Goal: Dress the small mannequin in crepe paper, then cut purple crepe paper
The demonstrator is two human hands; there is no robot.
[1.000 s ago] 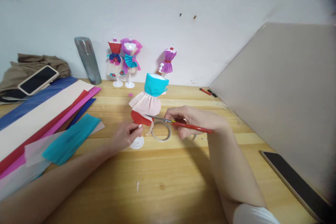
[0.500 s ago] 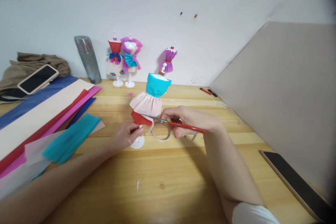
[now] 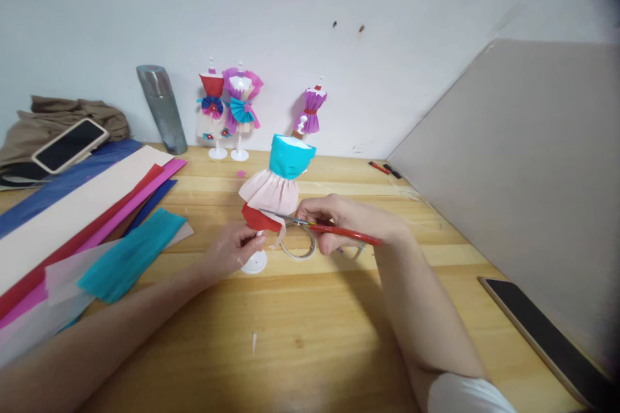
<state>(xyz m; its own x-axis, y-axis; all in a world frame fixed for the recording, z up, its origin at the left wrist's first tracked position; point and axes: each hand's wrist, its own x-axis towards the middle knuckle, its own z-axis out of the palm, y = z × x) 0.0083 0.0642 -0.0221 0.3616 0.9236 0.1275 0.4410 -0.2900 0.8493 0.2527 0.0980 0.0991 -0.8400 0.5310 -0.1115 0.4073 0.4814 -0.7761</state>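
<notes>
A small dress-form mannequin (image 3: 292,156) leans in front of me, dressed in a turquoise paper bodice, a pale pink gathered skirt (image 3: 269,191) and a red layer (image 3: 260,217) under it. My left hand (image 3: 236,249) is closed round the stand's white stem, just above its round base (image 3: 254,262). In my right hand (image 3: 334,222) are red-handled scissors (image 3: 339,232); their blades lie at the skirt's lower edge, over the red layer. A thin pale strip hangs beside the blades. Behind the scissors a roll of tape (image 3: 299,253) rests on the table.
Strips of coloured crepe paper (image 3: 130,258) cover the left side, with a phone (image 3: 72,145) on brown cloth beyond. A bottle (image 3: 162,110) and dressed mannequins (image 3: 241,110) stand by the wall. Another phone (image 3: 537,335) lies at right, below a grey panel (image 3: 523,155).
The pale strip by the blades hangs slightly farther from the skirt's edge. Both hands, the scissors and the mannequin have hardly moved.
</notes>
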